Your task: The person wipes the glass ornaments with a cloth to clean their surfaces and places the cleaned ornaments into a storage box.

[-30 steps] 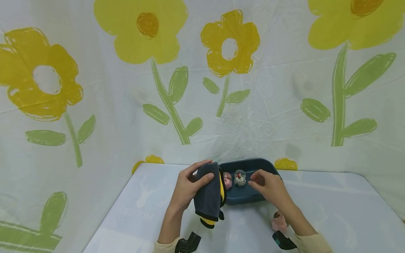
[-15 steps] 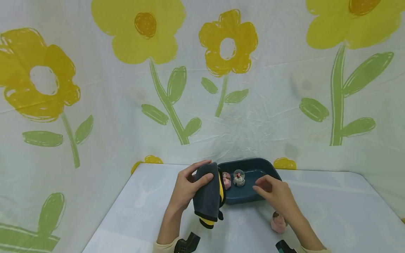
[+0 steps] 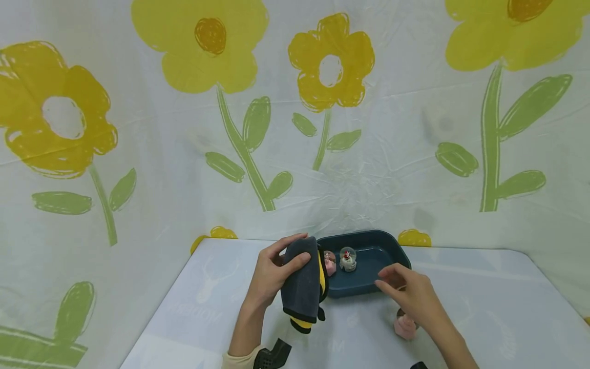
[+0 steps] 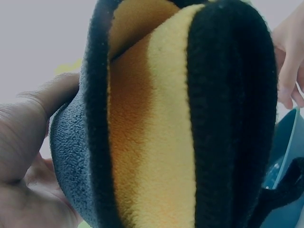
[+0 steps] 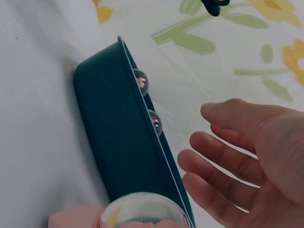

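Observation:
My left hand (image 3: 269,274) grips a folded cloth (image 3: 299,287), dark grey outside and yellow inside with black edging, held up left of the tray. In the left wrist view the yellow inner layer of the cloth (image 4: 161,133) faces the camera. My right hand (image 3: 412,294), fingers loosely bent and holding nothing, hovers by the front right corner of the dark blue tray (image 3: 371,269). A white mini snow globe (image 3: 348,261) and a pink one (image 3: 330,266), partly behind the cloth, stand in the tray. Another pink snow globe (image 3: 405,327) stands on the table below my right hand.
The light, pale-patterned table (image 3: 207,297) reaches back to a white curtain (image 3: 396,128) printed with yellow flowers. The tray sits near the table's back edge. A black wrist camera (image 3: 274,354) is on my left wrist.
My right hand has drawn back from over the tray, moving right and toward me, with nothing in it. My left hand and the cloth stay nearly still.

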A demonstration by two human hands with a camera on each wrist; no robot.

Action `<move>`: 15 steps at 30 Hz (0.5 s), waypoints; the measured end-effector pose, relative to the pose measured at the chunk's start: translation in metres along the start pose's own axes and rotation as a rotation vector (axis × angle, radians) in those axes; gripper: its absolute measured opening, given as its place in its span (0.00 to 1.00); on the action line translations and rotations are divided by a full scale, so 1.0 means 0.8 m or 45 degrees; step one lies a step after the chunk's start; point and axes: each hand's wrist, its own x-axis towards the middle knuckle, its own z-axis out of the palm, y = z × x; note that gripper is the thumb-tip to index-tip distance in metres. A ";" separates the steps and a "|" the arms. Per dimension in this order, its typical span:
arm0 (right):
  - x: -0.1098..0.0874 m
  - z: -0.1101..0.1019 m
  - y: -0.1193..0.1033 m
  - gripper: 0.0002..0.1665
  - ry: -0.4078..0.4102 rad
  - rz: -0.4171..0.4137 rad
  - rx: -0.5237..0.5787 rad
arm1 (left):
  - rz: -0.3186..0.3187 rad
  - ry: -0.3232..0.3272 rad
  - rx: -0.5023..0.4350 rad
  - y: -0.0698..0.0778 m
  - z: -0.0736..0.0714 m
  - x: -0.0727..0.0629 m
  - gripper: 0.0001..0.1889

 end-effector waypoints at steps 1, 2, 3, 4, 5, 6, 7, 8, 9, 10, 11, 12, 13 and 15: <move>-0.001 -0.001 0.001 0.11 -0.003 -0.006 0.007 | -0.001 0.002 0.002 0.000 0.000 0.000 0.23; -0.002 -0.002 0.002 0.11 -0.002 -0.013 0.015 | -0.001 0.002 0.004 0.000 0.000 0.000 0.23; -0.003 -0.003 0.004 0.11 -0.001 -0.024 0.021 | -0.001 0.002 0.006 0.000 0.001 0.000 0.23; -0.004 -0.004 0.005 0.11 0.001 -0.033 0.025 | -0.003 0.004 0.008 -0.001 0.001 0.000 0.23; -0.005 -0.005 0.007 0.11 0.003 -0.042 0.028 | -0.003 0.005 0.010 -0.001 0.001 0.000 0.23; -0.006 -0.006 0.008 0.11 0.006 -0.049 0.032 | -0.003 0.004 0.011 -0.001 0.001 0.001 0.23; -0.007 -0.007 0.010 0.11 0.009 -0.054 0.035 | -0.004 0.004 0.013 -0.001 0.001 0.001 0.23; -0.008 -0.007 0.011 0.12 0.007 -0.054 0.039 | -0.003 0.003 0.015 -0.001 0.001 0.001 0.23; -0.009 -0.008 0.012 0.12 0.004 -0.049 0.043 | -0.004 0.004 0.016 -0.002 0.001 0.001 0.23; -0.009 -0.009 0.013 0.12 -0.003 -0.042 0.049 | -0.006 0.004 0.017 -0.002 0.001 0.001 0.23; -0.010 -0.010 0.013 0.13 -0.011 -0.032 0.057 | -0.005 0.003 0.018 -0.002 0.001 0.001 0.23; -0.010 -0.011 0.014 0.13 -0.021 -0.022 0.066 | -0.006 0.003 0.017 -0.002 0.001 0.001 0.22; -0.011 -0.012 0.014 0.14 -0.034 -0.010 0.075 | -0.007 0.002 0.017 -0.002 0.000 0.001 0.22; -0.011 -0.015 0.015 0.14 -0.055 -0.001 0.096 | -0.009 0.000 0.017 -0.001 0.000 0.001 0.22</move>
